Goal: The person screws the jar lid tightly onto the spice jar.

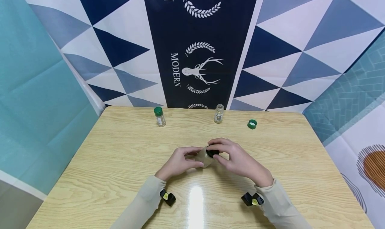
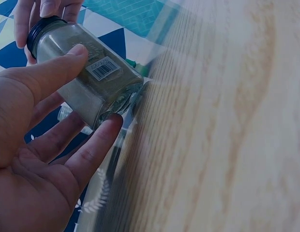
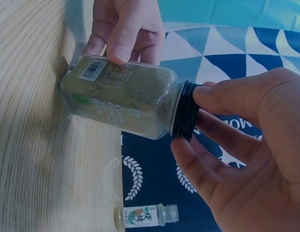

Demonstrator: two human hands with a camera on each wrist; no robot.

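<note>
A square-sided glass spice jar (image 3: 140, 99) of brownish-green powder leans at a tilt between both hands. Its label in the right wrist view appears to read cumin powder, with a barcode beside it. My left hand (image 1: 178, 160) holds the jar's body, thumb along one face and fingertips near the base in the left wrist view. On the jar's neck sits a black ridged lid (image 3: 185, 111). My right hand (image 1: 234, 155) pinches this lid between thumb and fingers, and the glass below it stays outside that grip.
At the table's back left stands a shaker (image 1: 159, 117) with a green cap. Further right is a lidless small glass bottle (image 1: 219, 114) with a printed label. A loose green cap (image 1: 252, 124) lies to its right. Patterned cloth hangs behind the wooden table (image 1: 120, 162).
</note>
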